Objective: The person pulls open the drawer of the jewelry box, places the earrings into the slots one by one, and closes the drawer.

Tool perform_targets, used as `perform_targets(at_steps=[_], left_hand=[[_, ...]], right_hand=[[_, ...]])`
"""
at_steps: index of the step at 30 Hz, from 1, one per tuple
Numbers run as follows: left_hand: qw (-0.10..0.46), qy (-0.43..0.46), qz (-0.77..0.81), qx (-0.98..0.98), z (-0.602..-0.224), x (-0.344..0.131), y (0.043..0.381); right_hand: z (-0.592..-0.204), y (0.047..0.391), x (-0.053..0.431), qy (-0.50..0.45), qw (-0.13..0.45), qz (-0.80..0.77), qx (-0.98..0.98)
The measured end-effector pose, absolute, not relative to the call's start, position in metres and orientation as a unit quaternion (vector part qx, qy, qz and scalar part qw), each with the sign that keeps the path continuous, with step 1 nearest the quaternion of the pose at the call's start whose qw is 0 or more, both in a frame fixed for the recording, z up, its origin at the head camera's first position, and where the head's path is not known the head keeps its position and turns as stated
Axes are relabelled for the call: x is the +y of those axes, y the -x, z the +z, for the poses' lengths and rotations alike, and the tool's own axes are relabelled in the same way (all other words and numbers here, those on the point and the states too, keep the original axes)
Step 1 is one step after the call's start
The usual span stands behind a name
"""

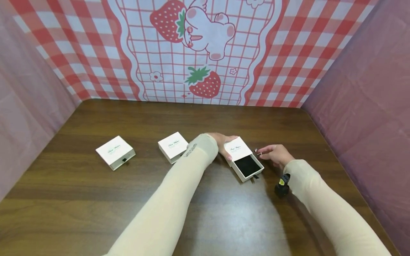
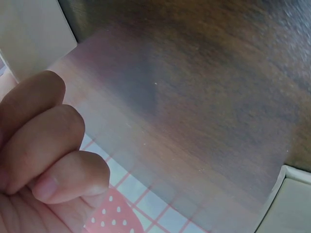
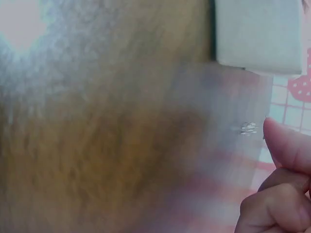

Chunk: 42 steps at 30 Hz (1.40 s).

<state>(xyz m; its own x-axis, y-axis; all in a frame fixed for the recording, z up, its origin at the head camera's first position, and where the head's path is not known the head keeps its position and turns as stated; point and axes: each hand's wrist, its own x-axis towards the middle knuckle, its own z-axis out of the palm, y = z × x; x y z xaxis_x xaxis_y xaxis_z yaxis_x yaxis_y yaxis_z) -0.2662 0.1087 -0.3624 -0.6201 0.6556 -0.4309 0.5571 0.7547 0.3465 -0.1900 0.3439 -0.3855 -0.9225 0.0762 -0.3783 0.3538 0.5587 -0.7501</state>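
My left hand [image 1: 221,142] grips the sleeve of a white drawer box [image 1: 237,149], thumb on the near side and fingers on the far side. Its drawer [image 1: 247,166], lined in black, is pulled partly out toward the front right; a black ribbon tab sticks out. Just right of the box, my right hand [image 1: 276,155] pinches a tiny silvery earring [image 1: 259,153] between thumb and fingertips. A second small silvery earring [image 3: 249,128] lies on the table beside the thumb in the right wrist view. The left wrist view shows curled fingers [image 2: 48,141] against the box's side.
Two more closed white boxes stand to the left: one in the middle [image 1: 173,145], partly behind my left sleeve, and another farther left [image 1: 115,151]. The brown wooden table [image 1: 96,213] ends at a checked strawberry cloth [image 1: 205,81], with pink cloth on both sides.
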Motion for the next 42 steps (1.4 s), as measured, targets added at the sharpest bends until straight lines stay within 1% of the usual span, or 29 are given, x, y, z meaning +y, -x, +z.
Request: perform_targets(at_steps=[4, 8, 14, 18, 22, 31, 38, 42], left_hand=[[0.277, -0.344, 0.097, 0.892, -0.362, 0.107, 0.266], [0.278, -0.347, 0.108, 0.889, -0.361, 0.106, 0.266], [0.282, -0.341, 0.098, 0.891, -0.361, 0.108, 0.267], [0.278, -0.337, 0.085, 0.895, -0.361, 0.109, 0.267], [0.274, -0.339, 0.083, 0.896, -0.360, 0.108, 0.267], [0.272, -0.345, 0.091, 0.893, -0.363, 0.109, 0.268], [0.266, -0.350, 0.110, 0.891, -0.363, 0.108, 0.267], [0.265, -0.356, 0.111, 0.889, -0.365, 0.109, 0.268]], right_hand=[[-0.378, 0.188, 0.338, -0.084, 0.132, -0.411, 0.898], [-0.368, 0.187, 0.333, -0.055, 0.125, -0.369, 0.919], [-0.350, 0.186, 0.333, -0.038, 0.123, -0.317, 0.940], [-0.342, 0.186, 0.334, -0.038, 0.126, -0.312, 0.941], [-0.339, 0.185, 0.336, -0.038, 0.130, -0.315, 0.939], [-0.338, 0.180, 0.335, -0.012, 0.098, -0.289, 0.952], [-0.325, 0.176, 0.330, 0.001, 0.094, -0.277, 0.956], [-0.329, 0.174, 0.328, 0.015, 0.082, -0.274, 0.958]])
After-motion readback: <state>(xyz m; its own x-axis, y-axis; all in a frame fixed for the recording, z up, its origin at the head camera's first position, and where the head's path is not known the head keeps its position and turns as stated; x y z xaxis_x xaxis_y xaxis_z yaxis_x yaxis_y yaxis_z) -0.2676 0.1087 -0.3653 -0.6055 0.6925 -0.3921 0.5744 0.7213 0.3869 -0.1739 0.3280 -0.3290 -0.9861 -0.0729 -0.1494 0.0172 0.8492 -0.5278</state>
